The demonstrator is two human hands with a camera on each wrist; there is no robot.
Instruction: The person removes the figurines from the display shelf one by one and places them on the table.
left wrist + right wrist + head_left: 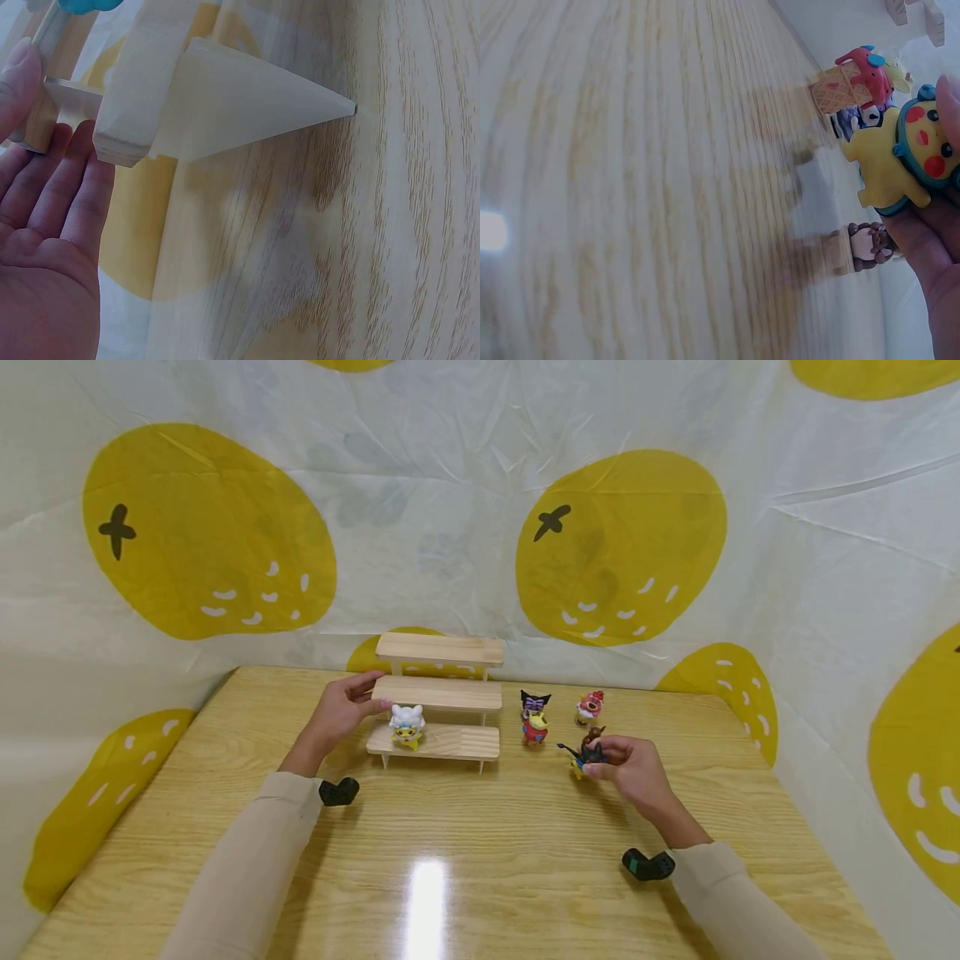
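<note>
At the left end of a three-tier wooden display stand (457, 742), my left hand (341, 714) grips the middle shelf, thumb on top and fingers beneath. A yellow figurine in a white hood (407, 727) stands on the lowest shelf, left of its middle. My right hand (637, 772) pinches a small yellow figurine with red cheeks and a dark blue hood (889, 161), held right of the stand. Just behind that hand is a brown figurine (596, 733), partly covered in the head view. The right wrist view shows it standing on the table (667, 187).
Between stand and right hand stand a black-eared figurine with a purple bow (534, 700) and a red-and-yellow figurine (535, 731) before it. A pink-and-red figurine (589, 706) stands farther back. A patterned cloth (435, 543) hangs behind the table.
</note>
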